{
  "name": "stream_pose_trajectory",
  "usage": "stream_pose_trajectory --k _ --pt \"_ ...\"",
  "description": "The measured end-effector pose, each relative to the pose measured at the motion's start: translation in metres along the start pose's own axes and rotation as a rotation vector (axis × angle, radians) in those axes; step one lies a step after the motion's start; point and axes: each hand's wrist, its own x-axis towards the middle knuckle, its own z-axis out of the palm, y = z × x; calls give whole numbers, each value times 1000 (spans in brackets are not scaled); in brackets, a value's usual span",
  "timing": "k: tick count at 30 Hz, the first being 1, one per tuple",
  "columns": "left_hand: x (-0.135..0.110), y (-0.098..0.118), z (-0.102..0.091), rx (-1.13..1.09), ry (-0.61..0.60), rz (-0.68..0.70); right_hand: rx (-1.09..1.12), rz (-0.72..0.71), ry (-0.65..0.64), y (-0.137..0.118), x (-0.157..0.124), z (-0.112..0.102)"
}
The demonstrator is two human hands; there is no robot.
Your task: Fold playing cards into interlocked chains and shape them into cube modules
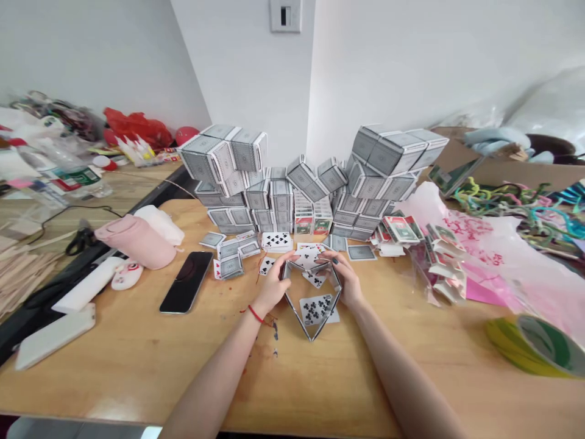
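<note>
My left hand [273, 281] and my right hand [346, 278] both pinch the top edges of playing cards standing on edge on the wooden table [137, 360]. The standing cards [312, 332] form a pointed enclosure whose tip faces me. Inside it lie face-up cards [315, 308] showing clubs. A red string bracelet [256, 314] circles my left wrist. More loose cards [276, 241] lie just beyond my fingers.
Stacked grey card boxes [256, 177] form a wall at the back, with more boxes [388, 158] to the right. A black phone [186, 281] and a pink roll [137, 241] lie at left. Pink plastic bags [484, 256] and tape rolls [539, 344] sit at right.
</note>
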Motion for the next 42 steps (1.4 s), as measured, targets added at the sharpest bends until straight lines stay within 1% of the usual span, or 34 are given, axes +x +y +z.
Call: stream_pose_trajectory --k 3,5,8,10,12,15,17,21,23,25,27,31,36,39,42 --pt "3 -6 1 -7 94 -32 -55 -127 33 1 0 -4" --pt "4 -8 2 13 119 -42 -124 -171 29 2 0 -7" --pt "4 -6 2 53 102 -28 -220 -169 21 1 -1 -7" --pt "3 -3 1 72 72 -12 -279 -165 64 -1 -1 -7" --pt "1 0 -1 71 54 -5 -312 -173 133 -4 -1 -6" --pt "2 3 -4 40 113 -8 -336 -164 192 -4 0 -6" --pt "3 3 -7 -2 180 3 -359 -136 172 -2 1 -7" --pt "6 -2 -8 -160 231 34 -336 -156 60 2 2 -7" --pt "5 -5 -7 -232 252 30 -301 -164 39 2 1 -7" --pt "3 -6 -5 -256 278 27 -266 -147 51 3 0 -6" --pt "1 -8 -3 -230 273 25 -246 -133 74 4 0 -5" --pt "1 -11 0 -132 245 3 -308 -124 122 8 0 -3" --pt "6 -16 0 -99 292 12 -326 -112 195 8 -1 1" --pt "7 -15 -2 -103 276 32 -291 -134 210 6 -2 3" --pt "7 -14 -3 -112 271 34 -265 -135 197 4 -3 5"
